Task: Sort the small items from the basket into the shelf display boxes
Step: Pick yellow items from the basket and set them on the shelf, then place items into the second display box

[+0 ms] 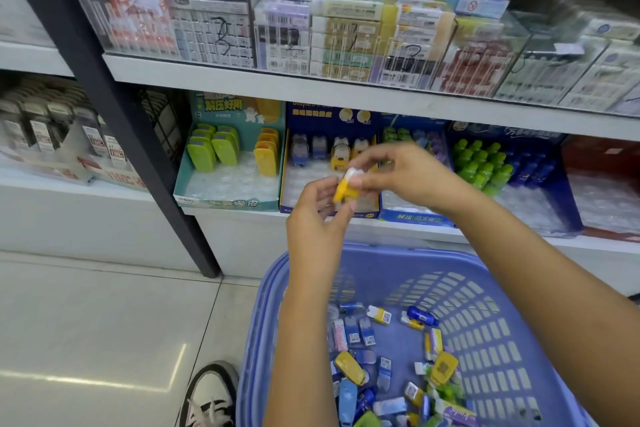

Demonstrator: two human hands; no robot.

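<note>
- Pinching the white upper end of a small yellow-and-white wrapped piece [344,189], the right hand [398,173] has its thumb and fingers drawn narrow round it. The left hand [317,215] grips the yellow lower body from below.
- Its long axis is tilted, yellow end low and left, white end high and right. It is held in the air just in front of the navy cardboard display box [322,118].
- Yellow animal-faced pieces [341,152] stand in that navy box straight beyond the held one. I judge placing needs only a short forward reach, with both hands about equally near.
- Left of the navy box, a teal cardboard box [228,201] holds green blocks [211,152] and orange-yellow blocks [266,156].
- Right of the navy box, a blue cardboard box [415,217] holds green bottle-shaped pieces [481,166].
- Below the navy box, a lavender slotted plastic basket [467,305] holds a mixed heap of small wrapped items [381,374].
</note>
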